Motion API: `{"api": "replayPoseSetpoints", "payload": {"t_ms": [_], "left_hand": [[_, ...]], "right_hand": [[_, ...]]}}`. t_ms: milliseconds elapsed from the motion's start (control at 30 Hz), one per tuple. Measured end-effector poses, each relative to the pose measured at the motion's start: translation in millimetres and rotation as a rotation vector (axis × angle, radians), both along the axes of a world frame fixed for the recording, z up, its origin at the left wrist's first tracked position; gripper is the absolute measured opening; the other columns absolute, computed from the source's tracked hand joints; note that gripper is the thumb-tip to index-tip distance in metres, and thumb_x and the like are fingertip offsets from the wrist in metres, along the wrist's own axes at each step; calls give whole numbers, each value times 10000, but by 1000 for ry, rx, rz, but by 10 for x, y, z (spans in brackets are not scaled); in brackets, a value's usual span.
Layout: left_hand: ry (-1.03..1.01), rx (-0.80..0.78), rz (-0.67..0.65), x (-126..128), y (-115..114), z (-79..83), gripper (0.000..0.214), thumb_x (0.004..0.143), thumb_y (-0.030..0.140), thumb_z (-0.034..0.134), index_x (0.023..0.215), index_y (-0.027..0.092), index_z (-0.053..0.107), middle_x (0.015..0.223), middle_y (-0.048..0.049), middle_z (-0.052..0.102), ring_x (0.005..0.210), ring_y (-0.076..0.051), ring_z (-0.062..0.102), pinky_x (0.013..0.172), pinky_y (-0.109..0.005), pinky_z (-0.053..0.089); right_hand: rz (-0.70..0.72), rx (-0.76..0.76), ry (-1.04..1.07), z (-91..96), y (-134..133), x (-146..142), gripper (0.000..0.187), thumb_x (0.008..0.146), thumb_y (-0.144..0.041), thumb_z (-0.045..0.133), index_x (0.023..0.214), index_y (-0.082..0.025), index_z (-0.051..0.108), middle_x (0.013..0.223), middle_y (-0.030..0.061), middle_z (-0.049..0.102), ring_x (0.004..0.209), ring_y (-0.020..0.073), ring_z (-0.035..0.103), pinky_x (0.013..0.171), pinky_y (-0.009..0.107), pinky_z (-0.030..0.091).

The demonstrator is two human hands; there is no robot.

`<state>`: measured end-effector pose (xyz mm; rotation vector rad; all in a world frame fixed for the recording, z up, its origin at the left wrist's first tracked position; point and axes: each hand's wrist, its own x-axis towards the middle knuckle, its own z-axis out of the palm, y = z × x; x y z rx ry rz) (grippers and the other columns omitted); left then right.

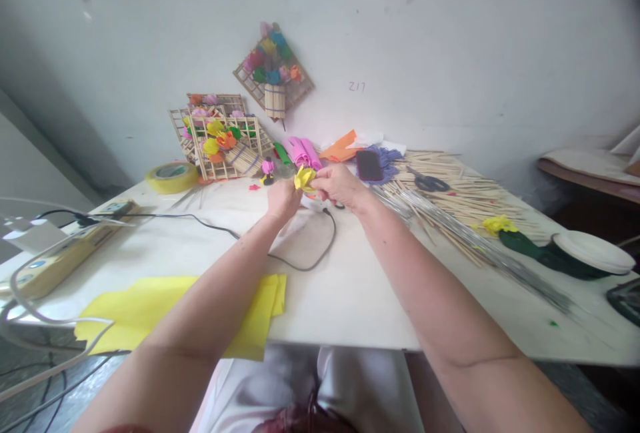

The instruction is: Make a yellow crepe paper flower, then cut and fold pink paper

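Note:
Over the middle of the table, a yellow paper flower [304,178] is held up between both hands. My left hand [284,199] is closed around its lower end; whatever stem lies inside the fist is hidden. From the right, my right hand [341,186] pinches the flower's edge between thumb and fingers. Just behind the hands lie rolls of pink paper [302,151] and a small pink flower [268,166]. Sheets of yellow paper [145,299] lie under my left forearm at the table's front edge.
Stick lattices with paper flowers [225,136] lean at the back left beside a tape roll [171,177]. A power strip [70,249] and black cable [220,227] lie left. Rightward are a phone [369,166], scissors [429,182], wooden sticks [480,203], wires [470,246] and a white lid [594,251].

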<state>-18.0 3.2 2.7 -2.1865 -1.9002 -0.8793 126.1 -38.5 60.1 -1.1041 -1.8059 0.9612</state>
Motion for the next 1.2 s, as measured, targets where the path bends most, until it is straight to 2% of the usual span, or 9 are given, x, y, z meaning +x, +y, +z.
{"api": "replayPoseSetpoints", "payload": {"t_ms": [233, 400, 600, 800, 967, 1200], "left_hand": [[33, 14, -4, 11, -5, 1, 361, 817, 335, 339, 835, 141, 642, 753, -112, 655, 753, -234, 602, 616, -281, 361], [18, 24, -9, 19, 8, -16, 352, 809, 334, 352, 808, 137, 644, 731, -108, 651, 727, -224, 596, 606, -276, 355], [-20, 63, -36, 4, 36, -64, 327, 789, 309, 367, 765, 129, 639, 680, -97, 637, 670, -208, 583, 584, -272, 347], [-66, 106, -81, -3, 50, -107, 316, 777, 292, 361, 691, 134, 621, 613, -73, 607, 612, -180, 561, 563, -261, 329], [-104, 78, -60, 5, 43, -86, 273, 758, 290, 405, 698, 132, 620, 629, -84, 603, 632, -191, 567, 571, -265, 330], [6, 99, -78, -8, 48, -92, 262, 774, 288, 410, 770, 141, 627, 678, -90, 631, 670, -195, 577, 582, -258, 341]], "right_hand": [[-61, 1, 46, -6, 3, -24, 154, 616, -206, 501, 479, -137, 499, 358, -36, 452, 312, 38, 339, 303, 161, 228], [-101, -28, 105, 21, -33, -49, 159, 600, -148, 493, 442, -136, 478, 309, -50, 412, 277, 26, 295, 296, 155, 207], [-73, -100, 202, 80, -84, -63, 189, 596, -69, 485, 422, -130, 445, 272, -57, 373, 260, 14, 271, 298, 145, 198], [-20, -178, 233, 57, -35, -20, 167, 613, -97, 499, 457, -134, 452, 289, -55, 390, 246, 18, 246, 270, 161, 149], [14, -139, 183, 49, -21, 17, 179, 626, -131, 502, 452, -135, 457, 305, -52, 407, 253, 18, 246, 280, 171, 144], [26, 4, 59, 49, -9, 53, 168, 633, -170, 499, 471, -126, 507, 337, -54, 423, 323, 23, 304, 366, 167, 245]]}}
